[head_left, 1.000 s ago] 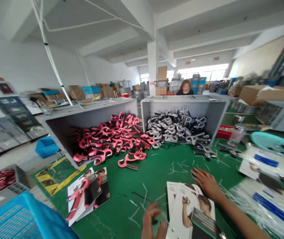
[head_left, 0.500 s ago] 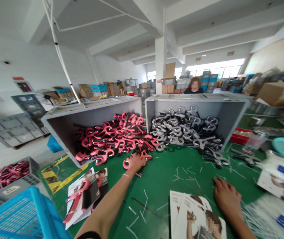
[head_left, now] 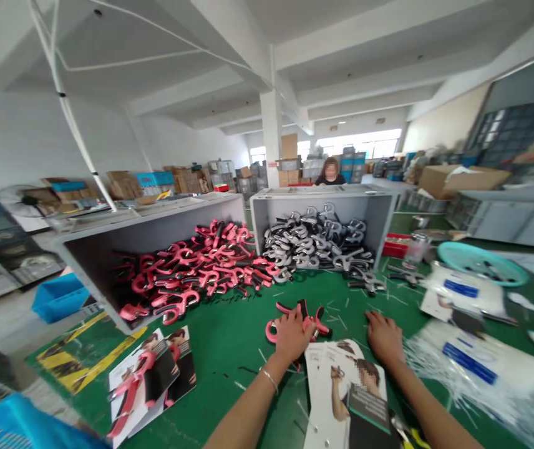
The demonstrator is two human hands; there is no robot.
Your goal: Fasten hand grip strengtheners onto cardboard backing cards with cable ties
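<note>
My left hand (head_left: pixel 294 333) is closed over pink-and-black hand grip strengtheners (head_left: pixel 322 325) on the green tabletop, just beyond a stack of printed cards (head_left: pixel 330 399). How many it grasps is partly hidden under the fingers. Right of the cards, my right hand (head_left: pixel 385 337) lies flat on the table with its fingers stretched out, holding nothing. A heap of pink hand grips (head_left: pixel 220 255) spills from a grey bin at the left. Grey hand grips (head_left: pixel 314 240) fill the bin beside it. At the lower left, a pink hand grip (head_left: pixel 140 380) rests on printed cards.
Two grey bins (head_left: pixel 323 194) lie on their sides at the back. On the right are plastic bags (head_left: pixel 486 368) of white strips and a turquoise basin (head_left: pixel 482 262). Yellow-handled pliers (head_left: pixel 407 433) lie near my right forearm. A blue crate (head_left: pixel 19 424) stands lower left. Another person (head_left: pixel 330 174) is beyond the bins.
My left hand has drawn the pink hand grips away from the heap, rightward toward the card stack. The view has turned right. My right hand stays flat on the table.
</note>
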